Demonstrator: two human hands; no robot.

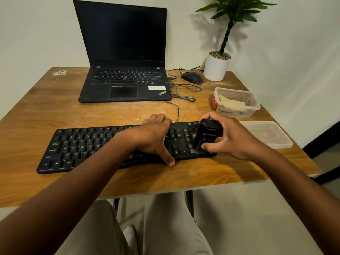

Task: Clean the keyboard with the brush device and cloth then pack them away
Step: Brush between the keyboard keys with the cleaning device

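A black keyboard (82, 146) lies across the near part of the wooden table (46, 107). My left hand (156, 137) grips its right-middle section, fingers curled over the far edge and thumb at the near edge. My right hand (231, 137) holds the black brush device (206, 137) upright on the keyboard's right end, thumb on its lower front. A yellowish cloth (231, 103) lies inside a clear plastic container (253, 109) beyond my right hand.
The container's clear lid (270, 133) lies at the table's right edge. An open black laptop (125, 57) stands at the back, with a mouse (192, 77), loose cables (184, 92) and a potted plant (218, 65) to its right. My legs show under the table.
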